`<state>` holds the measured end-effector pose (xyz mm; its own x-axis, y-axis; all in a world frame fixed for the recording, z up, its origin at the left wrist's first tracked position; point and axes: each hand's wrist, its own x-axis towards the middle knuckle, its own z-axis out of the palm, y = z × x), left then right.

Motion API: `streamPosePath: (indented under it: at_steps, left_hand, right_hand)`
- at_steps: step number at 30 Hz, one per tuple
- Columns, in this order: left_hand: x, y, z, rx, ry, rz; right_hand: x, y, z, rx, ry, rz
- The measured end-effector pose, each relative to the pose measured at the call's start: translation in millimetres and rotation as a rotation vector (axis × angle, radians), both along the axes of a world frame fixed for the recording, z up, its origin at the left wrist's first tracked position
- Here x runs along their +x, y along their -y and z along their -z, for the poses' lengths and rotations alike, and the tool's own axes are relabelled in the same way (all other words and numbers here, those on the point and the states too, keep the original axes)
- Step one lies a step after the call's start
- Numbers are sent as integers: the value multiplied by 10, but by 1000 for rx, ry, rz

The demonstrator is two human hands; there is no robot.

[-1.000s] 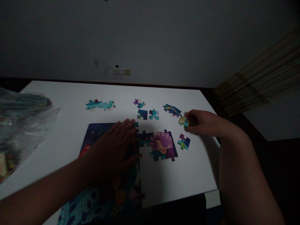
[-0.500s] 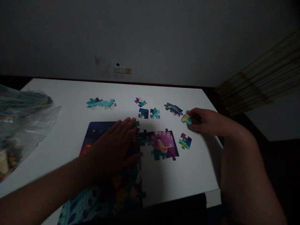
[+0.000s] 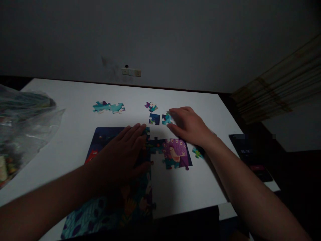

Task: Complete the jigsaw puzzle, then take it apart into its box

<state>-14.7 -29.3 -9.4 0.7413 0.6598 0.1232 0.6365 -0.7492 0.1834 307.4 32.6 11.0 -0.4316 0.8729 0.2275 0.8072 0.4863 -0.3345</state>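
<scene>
My left hand [image 3: 122, 155] lies flat, fingers stretched out, over the dark blue joined part of the jigsaw puzzle [image 3: 106, 212]. My right hand [image 3: 189, 125] hovers over the far right part of the table, thumb and forefinger apart on either side of a teal puzzle piece [image 3: 166, 119]; I cannot tell if they touch it. Left of that piece is a dark blue puzzle piece [image 3: 154, 119]. Joined to the puzzle's right side is a purple peacock section [image 3: 175, 152]. A green-and-blue puzzle piece [image 3: 197, 153] shows partly under my right wrist.
Two teal puzzle pieces [image 3: 109, 107] lie at the back left, and a purple-and-white piece [image 3: 151, 106] at the back middle. A clear plastic bag [image 3: 27, 130] fills the left side of the white table [image 3: 67, 110]. A dark flat object [image 3: 248, 154] sits by the right edge.
My right hand has moved left from the yellow-patterned piece to the teal piece, its fingers spreading. It now hides the pieces at the right. My left hand has stayed put.
</scene>
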Motion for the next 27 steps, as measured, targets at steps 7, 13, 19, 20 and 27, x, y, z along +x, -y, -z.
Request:
streamPosePath:
  at_steps: [7, 13, 19, 20, 27]
  left_hand:
    - [-1, 39, 0, 11, 38, -23]
    - [35, 86, -30, -51, 18, -132]
    - [65, 124, -53, -46, -39, -240]
    - [72, 124, -59, -42, -46, -241]
    - [89, 84, -19, 5, -46, -211]
  right_hand:
    - [-61, -31, 40, -70, -106, 63]
    - [-38, 15, 24, -79, -142, 37]
    - [-53, 81, -49, -76, -206, 53]
    - [-51, 91, -53, -78, -223, 57]
    - [74, 136, -90, -177, -411, 206]
